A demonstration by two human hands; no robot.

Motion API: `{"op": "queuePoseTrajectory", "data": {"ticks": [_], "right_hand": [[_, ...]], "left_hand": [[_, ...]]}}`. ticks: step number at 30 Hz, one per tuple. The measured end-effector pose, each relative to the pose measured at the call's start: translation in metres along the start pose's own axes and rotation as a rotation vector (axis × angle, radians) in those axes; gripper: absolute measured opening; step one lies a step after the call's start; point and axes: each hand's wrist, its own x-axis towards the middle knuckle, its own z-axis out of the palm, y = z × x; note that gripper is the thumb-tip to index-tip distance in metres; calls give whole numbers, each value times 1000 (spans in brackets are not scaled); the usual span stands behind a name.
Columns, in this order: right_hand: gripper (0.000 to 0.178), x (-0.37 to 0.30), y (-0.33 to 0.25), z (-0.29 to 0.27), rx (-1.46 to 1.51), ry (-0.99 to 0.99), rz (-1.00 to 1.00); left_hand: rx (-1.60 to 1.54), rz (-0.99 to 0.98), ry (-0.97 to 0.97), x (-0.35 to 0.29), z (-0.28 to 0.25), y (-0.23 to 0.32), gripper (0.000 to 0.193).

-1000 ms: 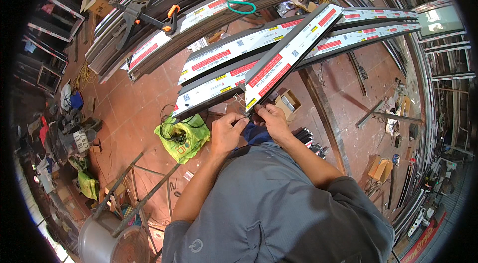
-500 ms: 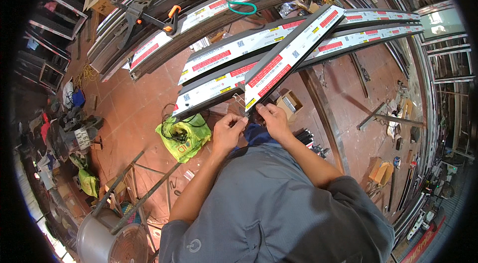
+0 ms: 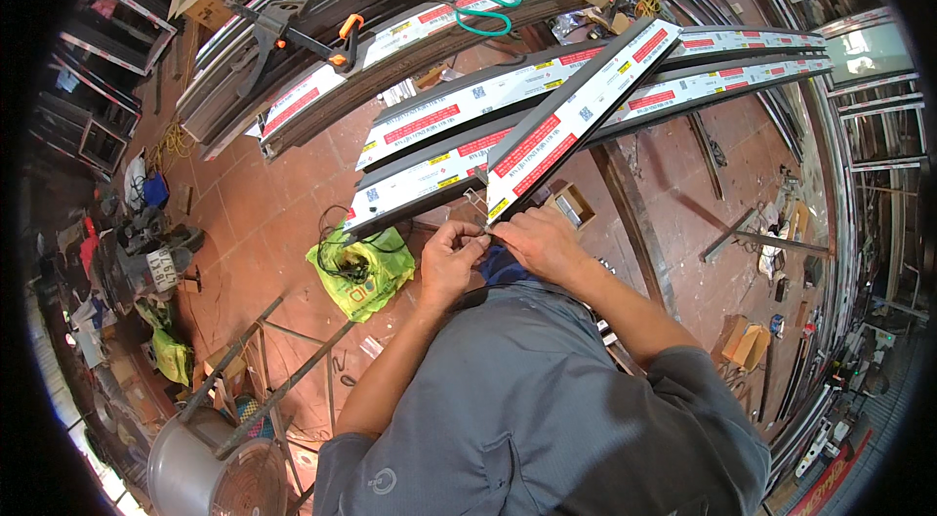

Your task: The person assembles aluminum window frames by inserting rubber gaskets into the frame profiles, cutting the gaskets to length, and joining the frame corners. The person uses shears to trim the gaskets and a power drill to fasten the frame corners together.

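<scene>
Both bare forearms reach forward from the short-sleeved torso [image 3: 547, 409] and converge in front of it: the left forearm [image 3: 398, 355] slants up toward the right, the right forearm [image 3: 627, 313] up toward the left. The left hand [image 3: 449, 262] is curled, thumb pointing inward. The right hand [image 3: 544, 245] lies back upward, fingers bent toward the left fingertips, which sit just beside them. How tightly either grips is hidden.
</scene>
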Motion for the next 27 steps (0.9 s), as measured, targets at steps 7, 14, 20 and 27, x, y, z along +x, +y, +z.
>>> {"op": "queuePoseTrajectory", "data": {"ticks": [7,14,20,27], "right_hand": [[15,6,8,-8,-112,-76,-100],[17,1,18,-9,-165,-44,-89],[9,-10,6,16,345,198,291],[30,-15,1,49,1265,453,1109]], "left_hand": [[202,-47,-166,-10,-38,-30,28],[504,335,-61,-24,-39,-6,20],[308,130,-52,-25,-26,5,17],[320,59,35,-9,-12,1,25]]}}
